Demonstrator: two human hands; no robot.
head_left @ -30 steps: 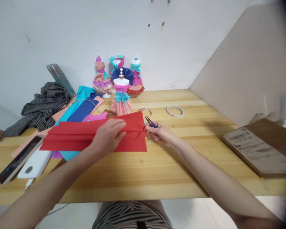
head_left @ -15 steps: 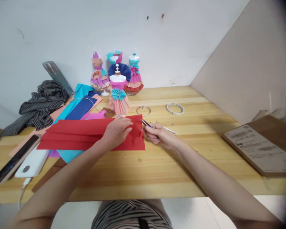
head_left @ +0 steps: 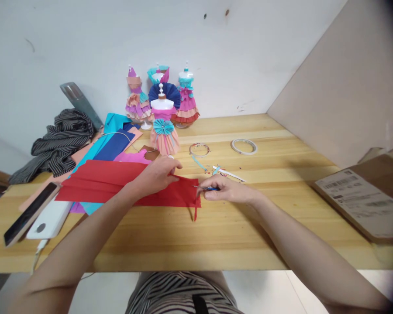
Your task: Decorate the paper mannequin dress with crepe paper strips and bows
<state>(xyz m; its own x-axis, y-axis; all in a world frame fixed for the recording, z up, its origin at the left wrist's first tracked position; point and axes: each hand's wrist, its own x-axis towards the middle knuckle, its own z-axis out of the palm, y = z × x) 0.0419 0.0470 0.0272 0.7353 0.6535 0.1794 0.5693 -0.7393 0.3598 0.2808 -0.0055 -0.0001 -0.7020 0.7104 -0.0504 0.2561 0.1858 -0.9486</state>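
Observation:
A folded red paper sheet (head_left: 105,185) lies across the wooden table (head_left: 216,226). My left hand (head_left: 157,174) pinches its upper right part, fingers closed on the paper. At the sheet's right edge my right hand (head_left: 224,191) is closed on small blue-handled scissors (head_left: 207,188), whose blades point left into the paper. A thin red strip (head_left: 195,213) hangs down from the sheet's lower right corner.
Small mannequins in paper dresses (head_left: 162,111) stand at the back wall. Coloured paper sheets (head_left: 111,146), striped cloth (head_left: 60,141), a phone (head_left: 28,213) and a white power bank (head_left: 49,218) lie left. Two tape rings (head_left: 244,146) and paper scraps (head_left: 222,171) sit behind my right hand. A cardboard parcel (head_left: 363,200) lies right.
The scissors came down from the sheet's top right corner to its right edge, and the blades now point left. A thin red strip now hangs off the lower right corner. My left hand shifted slightly.

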